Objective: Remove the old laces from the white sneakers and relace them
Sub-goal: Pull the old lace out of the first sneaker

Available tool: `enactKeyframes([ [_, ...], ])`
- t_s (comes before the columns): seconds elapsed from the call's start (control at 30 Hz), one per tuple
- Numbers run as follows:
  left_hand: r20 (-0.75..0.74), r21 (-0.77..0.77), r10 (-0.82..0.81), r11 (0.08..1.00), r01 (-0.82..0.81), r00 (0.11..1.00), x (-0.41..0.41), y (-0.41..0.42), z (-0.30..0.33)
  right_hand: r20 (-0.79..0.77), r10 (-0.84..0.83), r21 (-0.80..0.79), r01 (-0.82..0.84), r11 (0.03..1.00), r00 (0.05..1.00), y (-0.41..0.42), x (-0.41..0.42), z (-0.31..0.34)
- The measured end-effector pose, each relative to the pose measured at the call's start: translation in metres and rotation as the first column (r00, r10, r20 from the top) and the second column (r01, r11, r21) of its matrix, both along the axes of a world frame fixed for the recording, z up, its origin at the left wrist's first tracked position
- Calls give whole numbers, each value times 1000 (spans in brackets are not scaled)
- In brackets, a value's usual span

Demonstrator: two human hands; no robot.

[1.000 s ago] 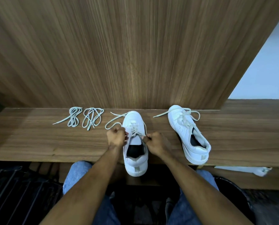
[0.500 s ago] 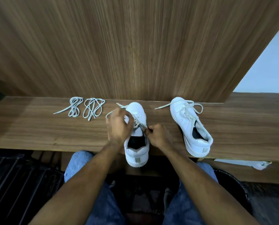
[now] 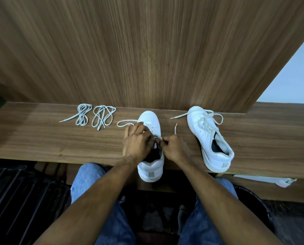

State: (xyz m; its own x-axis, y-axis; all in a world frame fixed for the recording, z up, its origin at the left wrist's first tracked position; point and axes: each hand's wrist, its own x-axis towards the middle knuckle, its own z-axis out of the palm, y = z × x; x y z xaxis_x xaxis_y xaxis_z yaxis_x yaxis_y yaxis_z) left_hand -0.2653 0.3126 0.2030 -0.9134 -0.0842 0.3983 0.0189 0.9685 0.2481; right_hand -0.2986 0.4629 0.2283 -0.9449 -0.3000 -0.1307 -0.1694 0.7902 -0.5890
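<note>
A white sneaker stands on the wooden shelf in front of me, toe away, heel over the front edge. My left hand lies over its lacing, fingers curled on the old lace near the eyelets. My right hand pinches the same lace at the tongue's right side. One lace end sticks up beside my right hand, and a loop lies left of the toe. The second white sneaker sits to the right, laced and loose. Two bundled laces lie at the left.
A wood-grain panel rises straight behind the shelf. My knees in blue jeans are below the shelf edge. A dark slatted rack is at lower left, and white items lie on a lower ledge at right.
My left hand has moved from the sneaker's left side onto the lacing, close to my right hand. A lace end has come free and now sticks up by my right hand.
</note>
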Motion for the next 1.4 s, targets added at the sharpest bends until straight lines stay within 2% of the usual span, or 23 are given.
enactKeyframes([
  [0.07,-90,123,65,991,-54,994,-4,0,10,11,4,-3,-4,1000,1000,1,0,0],
  [0.1,-130,284,142,953,-100,981,-7,-4,21,15,7,-8,-6,1000,1000,1,-1,0],
  [0.13,-173,502,246,855,-129,954,-11,-12,32,15,6,-12,-6,1000,1000,2,-1,1],
  [0.2,-202,829,469,550,-105,860,-20,-30,55,24,-4,-8,4,1000,1000,2,-2,1],
  [0.23,-206,876,547,472,-96,811,-24,-39,64,28,-4,-3,4,1000,1000,2,-1,1],
  [0.33,-194,935,666,348,-70,720,-37,-65,74,29,9,1,-9,1000,1000,2,-2,0],
  [0.37,-170,954,687,293,-56,706,-39,-69,75,29,10,-1,-10,1000,1000,2,-2,0],
  [0.43,-125,962,689,262,-84,714,-41,-71,70,34,8,-9,-7,1000,999,2,-3,-1],
  [0.47,-104,944,662,301,-136,742,-39,-69,63,37,6,-14,-5,1000,999,3,-3,-1],
  [0.5,-79,882,623,408,-237,778,-34,-62,57,39,3,-17,-2,1000,999,3,-3,-1],
  [0.53,-60,770,546,559,-309,836,-28,-55,47,37,3,-16,-2,1000,999,3,-3,-1],
  [0.6,-75,489,312,839,-238,947,-13,-37,31,27,7,-13,-7,1000,1000,3,-4,-1],
  [0.67,-26,226,74,972,-66,997,-4,-20,16,15,10,-4,-10,1000,1000,1,-5,-2],
  [0.73,22,62,-58,996,57,998,-1,-8,1,10,4,3,-4,1000,1000,1,-5,-3],
  [0.8,16,55,-60,997,59,998,-1,-5,-4,17,2,-5,-2,1000,1000,1,-5,-4],
  [0.9,-32,253,44,967,-34,999,-6,-6,9,23,10,-4,-9,1000,1000,1,-5,-4],
  [1.0,-80,471,186,873,-127,979,-13,-12,27,16,13,1,-13,1000,1000,2,-6,-5],
  [1.1,-18,570,317,783,-251,948,-17,-22,34,38,0,-17,1,1000,999,3,-6,-6],
  [1.13,-8,561,296,792,-241,955,-16,-24,35,42,-3,-16,3,1000,999,3,-6,-6],
  [1.2,-30,477,122,874,-93,992,-14,-26,29,41,7,-3,-6,1000,999,3,-6,-5],
  [1.27,58,296,-73,954,52,996,-8,-20,23,36,7,13,-8,1000,999,2,-7,-4],
  [1.33,180,109,-118,989,100,976,-5,-15,14,35,-2,17,1,1000,999,2,-7,-5],
  [1.4,182,37,-92,995,87,979,-4,-10,9,39,-9,17,8,1000,999,2,-6,-5],
])
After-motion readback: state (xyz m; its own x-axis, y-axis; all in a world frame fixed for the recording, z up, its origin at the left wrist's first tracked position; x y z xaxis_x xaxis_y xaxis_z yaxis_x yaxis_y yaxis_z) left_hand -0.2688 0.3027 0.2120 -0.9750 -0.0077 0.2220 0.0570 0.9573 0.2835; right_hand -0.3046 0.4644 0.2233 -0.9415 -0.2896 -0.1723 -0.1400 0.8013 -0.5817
